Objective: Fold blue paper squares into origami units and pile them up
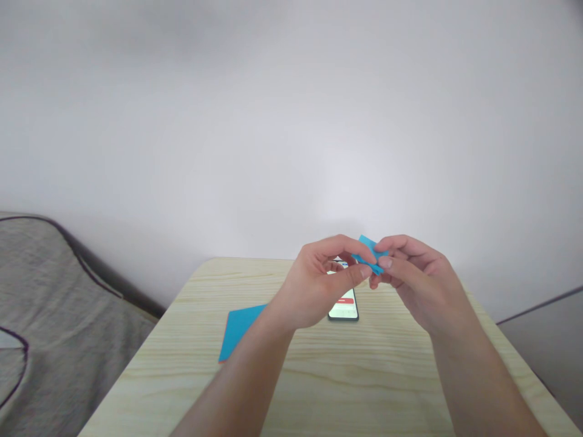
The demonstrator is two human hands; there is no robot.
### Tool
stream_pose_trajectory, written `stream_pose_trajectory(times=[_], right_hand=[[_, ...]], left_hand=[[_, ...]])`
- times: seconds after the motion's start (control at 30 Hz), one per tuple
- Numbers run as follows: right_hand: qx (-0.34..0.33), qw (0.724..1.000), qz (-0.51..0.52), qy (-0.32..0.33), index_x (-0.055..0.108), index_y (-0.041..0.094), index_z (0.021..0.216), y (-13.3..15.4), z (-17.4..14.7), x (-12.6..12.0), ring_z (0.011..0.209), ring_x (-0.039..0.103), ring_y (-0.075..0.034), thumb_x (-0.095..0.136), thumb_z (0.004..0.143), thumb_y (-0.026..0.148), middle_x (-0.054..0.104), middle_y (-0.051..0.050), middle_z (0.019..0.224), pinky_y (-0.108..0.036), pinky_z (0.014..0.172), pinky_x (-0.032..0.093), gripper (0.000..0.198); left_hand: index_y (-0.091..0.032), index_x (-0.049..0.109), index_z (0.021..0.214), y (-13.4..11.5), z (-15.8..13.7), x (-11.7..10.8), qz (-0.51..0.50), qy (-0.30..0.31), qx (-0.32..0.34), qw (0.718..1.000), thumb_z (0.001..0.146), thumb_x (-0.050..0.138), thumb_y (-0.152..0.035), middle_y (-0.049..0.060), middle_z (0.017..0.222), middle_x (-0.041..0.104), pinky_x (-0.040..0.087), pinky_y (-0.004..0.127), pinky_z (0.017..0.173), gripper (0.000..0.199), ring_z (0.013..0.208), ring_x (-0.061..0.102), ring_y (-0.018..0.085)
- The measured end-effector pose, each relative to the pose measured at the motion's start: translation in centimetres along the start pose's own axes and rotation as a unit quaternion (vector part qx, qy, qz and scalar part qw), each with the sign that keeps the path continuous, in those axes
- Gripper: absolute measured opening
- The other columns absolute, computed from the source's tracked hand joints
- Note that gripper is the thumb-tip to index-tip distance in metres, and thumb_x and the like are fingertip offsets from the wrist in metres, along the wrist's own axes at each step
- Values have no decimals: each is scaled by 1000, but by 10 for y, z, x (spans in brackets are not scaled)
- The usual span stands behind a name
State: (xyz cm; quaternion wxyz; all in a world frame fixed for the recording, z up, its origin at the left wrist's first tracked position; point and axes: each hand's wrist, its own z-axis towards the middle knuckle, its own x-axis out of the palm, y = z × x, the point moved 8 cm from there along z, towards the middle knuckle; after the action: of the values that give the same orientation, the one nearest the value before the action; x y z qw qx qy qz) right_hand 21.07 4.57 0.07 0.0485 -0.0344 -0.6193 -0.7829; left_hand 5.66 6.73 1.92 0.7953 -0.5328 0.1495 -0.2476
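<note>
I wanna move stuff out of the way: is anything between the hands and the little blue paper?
Nothing visible is. The left hand and right hand both pinch the small blue paper directly; the phone lies below on the table.

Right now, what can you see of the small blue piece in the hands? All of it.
The small blue piece is bright blue, thin and flat-faced with straight edges; it looks like folded paper, though the fingers hide much of its outline and any layers. It is held tilted, one corner pointing up, above the wooden table and clear of it. The left hand pinches it from one side, the right hand from the other, fingertips of both touching it.
</note>
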Motion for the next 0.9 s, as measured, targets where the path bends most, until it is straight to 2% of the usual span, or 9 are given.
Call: stream_pose_trajectory(times=[0.17,0.3,0.5,0.57,0.7,0.77,0.9], right_hand=[[-6,1000,0,-1,73,26,101,2,-1,1,70,68,-15,80,87,29,71,0,83,-31,69,56,16],[8,1000,13,-8,73,25,101,3,-2,3,68,67,-15,79,87,30,71,-1,82,-31,69,57,16],[40,998,42,7,75,24,98,3,0,5,68,66,-16,70,93,34,71,-3,81,-32,64,57,13],[23,1000,10,0,76,24,100,7,-1,3,66,65,-17,67,95,36,71,-3,77,-33,63,55,16],[-55,986,-142,-65,76,26,97,23,-8,-4,58,52,-13,72,92,32,59,3,64,-29,56,44,9],[-80,974,-199,-75,75,25,93,28,-11,-2,62,49,-12,76,88,30,57,3,66,-28,58,41,7],[-87,966,-232,-69,74,24,90,31,-12,3,68,51,-14,74,90,33,59,2,72,-30,62,41,9]], left_hand=[[-21,78,97,-2,0,0,10,6,15,1000,90,73,-27,6,98,71,49,33,79,10,88,62,19],[-23,78,101,-8,0,0,61,-8,32,998,89,73,-20,4,100,73,47,31,80,13,87,61,16],[-23,78,101,-12,-3,-9,137,-97,65,984,91,74,-27,1,94,76,46,30,79,12,83,61,14],[-22,78,100,-11,-4,-12,142,-117,64,981,91,75,-31,1,86,74,46,29,77,13,79,60,13],[-21,78,96,-5,-3,-16,113,-138,36,983,89,76,-37,1,81,72,46,30,72,17,76,59,14],[-21,78,95,-3,-2,-16,97,-132,18,986,88,77,-38,2,80,72,45,30,71,19,75,59,14],[-19,78,93,1,-1,-13,86,-106,-12,991,88,77,-39,2,75,70,41,29,66,21,72,56,14]])
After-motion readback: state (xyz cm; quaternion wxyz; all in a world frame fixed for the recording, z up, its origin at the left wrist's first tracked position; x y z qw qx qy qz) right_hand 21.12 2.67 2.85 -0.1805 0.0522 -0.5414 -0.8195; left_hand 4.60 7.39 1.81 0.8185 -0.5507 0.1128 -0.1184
